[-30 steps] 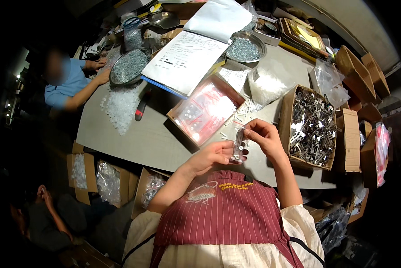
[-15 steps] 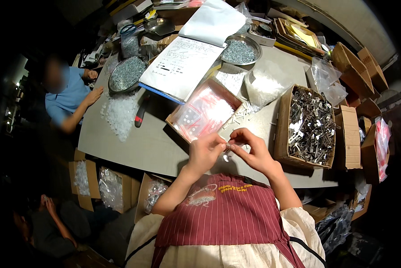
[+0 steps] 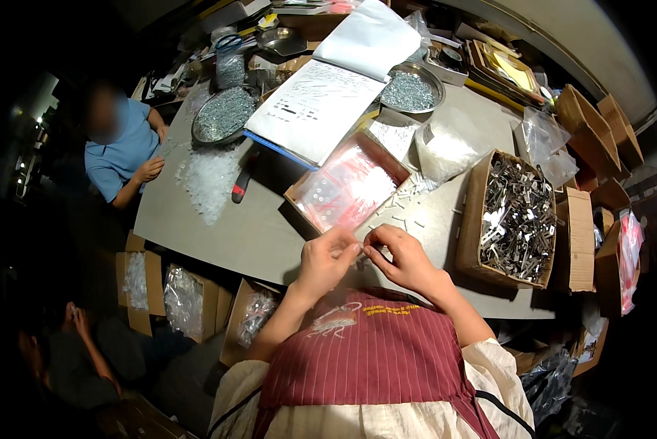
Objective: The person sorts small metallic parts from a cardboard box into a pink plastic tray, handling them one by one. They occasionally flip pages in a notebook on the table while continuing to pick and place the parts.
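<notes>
In front of my apron, at the near edge of the grey table, both hands meet fingertip to fingertip. My left hand (image 3: 327, 256) is closed in a pinch, and my right hand (image 3: 401, 256) pinches against it from the other side. A small piece seems to be between the fingers, but they cover it too much to name it. Just beyond the hands stands a cardboard box (image 3: 384, 152) of clear plastic bags (image 3: 335, 192) with red strips. Small white pegs (image 3: 410, 205) lie scattered to the right of that box.
A deep carton (image 3: 472, 219) full of metal clips (image 3: 517, 212) stands at right. Beyond are an open notebook (image 3: 317, 102), metal pans of screws (image 3: 227, 113), a heap of clear plastic pieces (image 3: 210, 175) and a red-and-black tool (image 3: 239, 192). A person in blue (image 3: 120, 157) works at far left.
The view has shifted slightly, so the table things sit lower and farther right. A small shiny piece seen between my fingertips before is now mostly hidden. The person in blue has moved their hands.
</notes>
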Demonstrator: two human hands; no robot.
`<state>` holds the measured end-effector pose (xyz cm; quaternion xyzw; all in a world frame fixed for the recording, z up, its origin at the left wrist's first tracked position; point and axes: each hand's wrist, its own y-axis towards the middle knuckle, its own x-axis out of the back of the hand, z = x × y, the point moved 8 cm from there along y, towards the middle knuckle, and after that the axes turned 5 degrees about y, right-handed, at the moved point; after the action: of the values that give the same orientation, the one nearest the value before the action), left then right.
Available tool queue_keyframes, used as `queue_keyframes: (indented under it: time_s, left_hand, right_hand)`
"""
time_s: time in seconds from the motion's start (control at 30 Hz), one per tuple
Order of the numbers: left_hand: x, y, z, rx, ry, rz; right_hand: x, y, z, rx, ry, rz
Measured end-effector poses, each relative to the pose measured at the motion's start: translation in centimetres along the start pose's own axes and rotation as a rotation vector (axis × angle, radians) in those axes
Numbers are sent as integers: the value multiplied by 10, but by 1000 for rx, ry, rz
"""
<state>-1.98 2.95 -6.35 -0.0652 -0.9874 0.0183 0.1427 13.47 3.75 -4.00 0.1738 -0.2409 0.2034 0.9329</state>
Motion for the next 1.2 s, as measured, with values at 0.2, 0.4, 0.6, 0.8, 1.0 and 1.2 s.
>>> queue_keyframes:
  time_s: [0.2, 0.4, 0.6, 0.8, 1.0, 1.2]
  left_hand:
    - [8, -8, -20, -129, 182, -29]
    - [24, -21, -14, -167, -4, -96]
    - [55, -30, 21, -16, -409, -115]
    - [70, -38, 29, 44, -512, -197]
    - [101, -63, 76, 122, -685, -393]
    - [145, -123, 148, 151, -290, -567]
  right_hand:
    - [-9, 6, -1, -108, 104, 134]
    - [-14, 13, 17, -158, 90, 216]
    - [-26, 29, 30, 10, 108, 225]
    - [-51, 42, 23, -54, 237, 276]
    - [-75, 58, 19, -10, 273, 332]
    - [-56, 131, -102, -109, -472, 45]
